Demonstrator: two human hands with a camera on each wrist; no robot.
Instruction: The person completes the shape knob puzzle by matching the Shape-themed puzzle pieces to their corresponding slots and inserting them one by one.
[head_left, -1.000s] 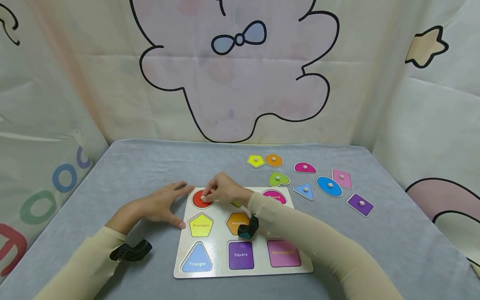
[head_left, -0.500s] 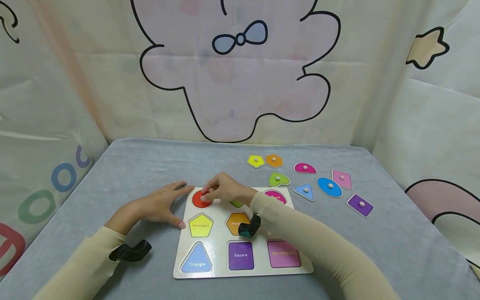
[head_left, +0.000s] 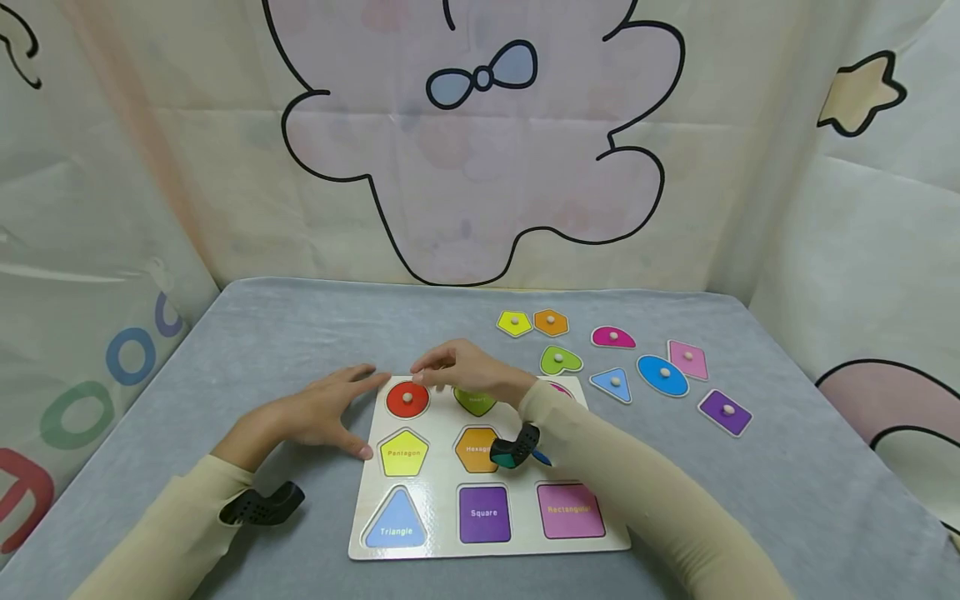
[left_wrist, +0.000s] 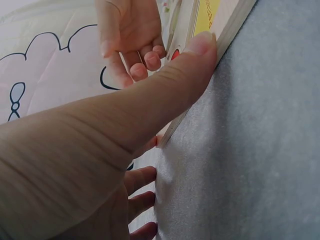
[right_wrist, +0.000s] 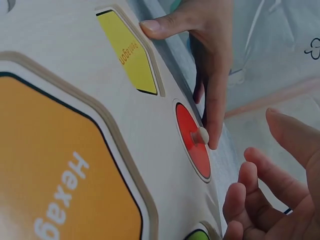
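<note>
A wooden shape puzzle board [head_left: 442, 500] lies on the table, its slots printed with coloured shapes and names. In its far left slot sits a red round piece [head_left: 407, 400] with a small peg; the right wrist view shows this red piece [right_wrist: 192, 142] flat in its recess. My right hand [head_left: 472, 371] hovers just above and right of it, thumb and fingers apart and holding nothing. My left hand [head_left: 318, 412] rests at the board's left edge, fingers spread, with the thumb [left_wrist: 200, 45] touching the edge beside the yellow pentagon slot [head_left: 403, 452].
Beyond the board at the right lie several loose knobbed pieces, among them a green heart [head_left: 560, 360], a blue triangle [head_left: 611, 384], a blue oval [head_left: 662, 376] and a purple piece [head_left: 725, 412]. A grey cloth covers the table [head_left: 300, 333]. Printed curtains hang around it.
The right hand has let go of the red round piece's peg and lifted away up and to the right. The left hand stays at the board's edge.
</note>
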